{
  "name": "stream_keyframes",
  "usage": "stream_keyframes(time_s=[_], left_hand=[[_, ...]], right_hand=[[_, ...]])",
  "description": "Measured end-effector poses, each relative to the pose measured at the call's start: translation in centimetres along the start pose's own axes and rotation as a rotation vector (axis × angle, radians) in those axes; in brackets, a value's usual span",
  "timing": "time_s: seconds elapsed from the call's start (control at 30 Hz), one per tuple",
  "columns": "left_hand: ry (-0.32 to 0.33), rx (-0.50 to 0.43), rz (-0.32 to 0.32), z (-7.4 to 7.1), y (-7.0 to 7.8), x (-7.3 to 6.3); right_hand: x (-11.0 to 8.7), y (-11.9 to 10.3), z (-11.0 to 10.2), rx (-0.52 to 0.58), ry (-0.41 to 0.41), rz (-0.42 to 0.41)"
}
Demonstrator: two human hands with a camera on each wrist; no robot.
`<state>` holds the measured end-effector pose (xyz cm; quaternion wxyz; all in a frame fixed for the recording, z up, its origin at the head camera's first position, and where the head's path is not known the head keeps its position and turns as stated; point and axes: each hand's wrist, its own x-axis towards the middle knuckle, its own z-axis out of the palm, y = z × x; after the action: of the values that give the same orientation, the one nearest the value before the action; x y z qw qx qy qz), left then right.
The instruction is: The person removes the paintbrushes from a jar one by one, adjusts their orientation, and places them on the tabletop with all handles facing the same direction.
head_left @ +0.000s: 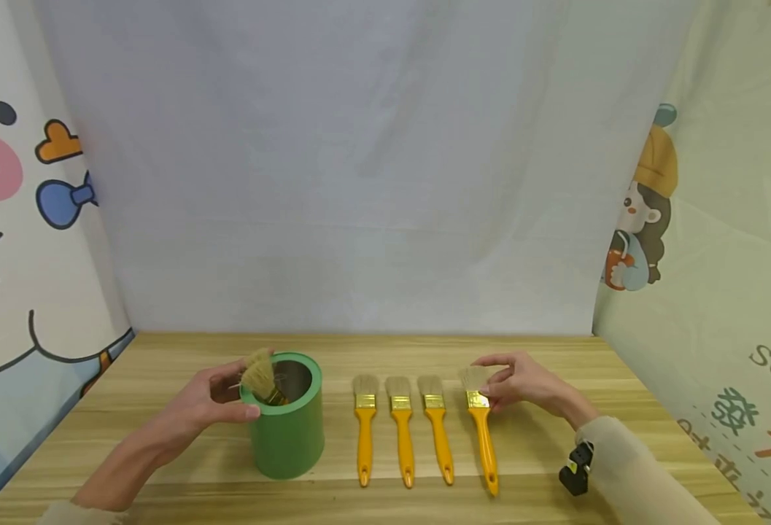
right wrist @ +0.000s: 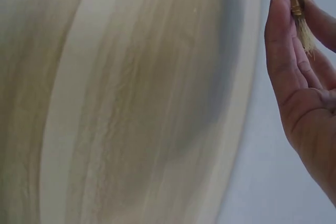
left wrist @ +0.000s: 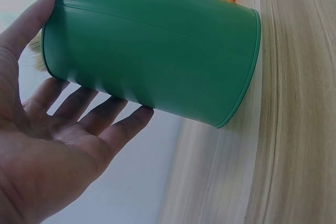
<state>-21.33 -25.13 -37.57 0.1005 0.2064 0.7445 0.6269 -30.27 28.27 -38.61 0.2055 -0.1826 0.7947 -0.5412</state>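
Note:
My left hand (head_left: pixel 211 405) is spread round the left side of a green can (head_left: pixel 289 437). In the left wrist view its thumb and fingertips touch the wall of the can (left wrist: pixel 152 45). A paintbrush (head_left: pixel 260 375) leans inside the can, bristles up, its handle hidden. My right hand (head_left: pixel 516 383) pinches another paintbrush (head_left: pixel 483 437) at the metal band below its bristles. In the right wrist view this paintbrush (right wrist: pixel 297 3) sits between thumb and fingers, most of its orange handle out of frame.
Three more orange-handled paintbrushes, a left one (head_left: pixel 365 430), a middle one (head_left: pixel 403 430) and a right one (head_left: pixel 437 430), lie side by side on the wooden table (head_left: pixel 339 503) between the hands. A pale cloth (head_left: pixel 359 182) hangs behind the table, with printed sheets at both sides.

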Motion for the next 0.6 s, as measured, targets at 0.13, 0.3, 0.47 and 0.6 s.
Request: stream_keyframes(time_s=[0.13,0.3,0.47,0.6], left_hand=[[-0.002,-0.001,0.006,0.0,0.0,0.0],[-0.002,0.001,0.003,0.1,0.1,-0.1],[-0.003,0.001,-0.001,0.1,0.0,-0.1],[-0.003,0.003,0.003,0.1,0.0,0.0]], right_hand=[[0.6,0.6,-0.1,0.017,-0.012,0.024],[1.2,1.3,-0.1,0.023,-0.024,0.052],[1.8,1.8,-0.1,-0.01,-0.033,0.042],[2.2,1.8,0.0,-0.035,-0.034,0.026]])
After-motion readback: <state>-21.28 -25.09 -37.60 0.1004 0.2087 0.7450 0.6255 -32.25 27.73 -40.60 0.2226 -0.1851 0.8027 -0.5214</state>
